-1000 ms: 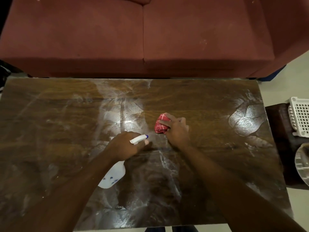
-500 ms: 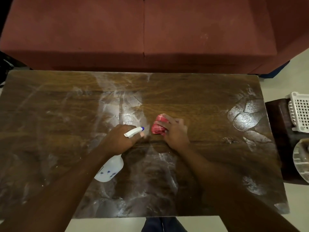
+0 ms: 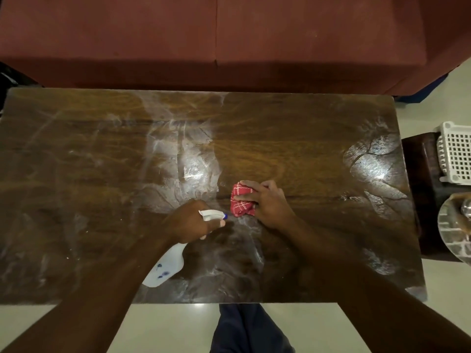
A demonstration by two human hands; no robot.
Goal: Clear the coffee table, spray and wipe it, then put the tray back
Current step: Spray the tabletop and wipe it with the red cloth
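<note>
table [image 3: 76,154] cleared, streaked wet | left grip [image 3: 188,221] holds spray bottle [image 3: 167,270] | right grip [image 3: 269,203] clutches cloth [image 3: 240,200], wiping judged underway | tray return pending

Left hand [image 3: 190,220] gripped white spray bottle [image 3: 168,266], nozzle toward red cloth [image 3: 242,199]. Right hand [image 3: 267,202] pressed the bunched cloth onto streaky wooden tabletop [image 3: 76,174]. Red sofa [image 3: 216,34] behind; white basket [image 3: 455,156] on side stand at right.

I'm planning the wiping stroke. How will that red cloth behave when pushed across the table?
The red cloth lies bunched under the right hand, so it is probably floppy and light. On the streaked coffee table it should slide easily.
</note>
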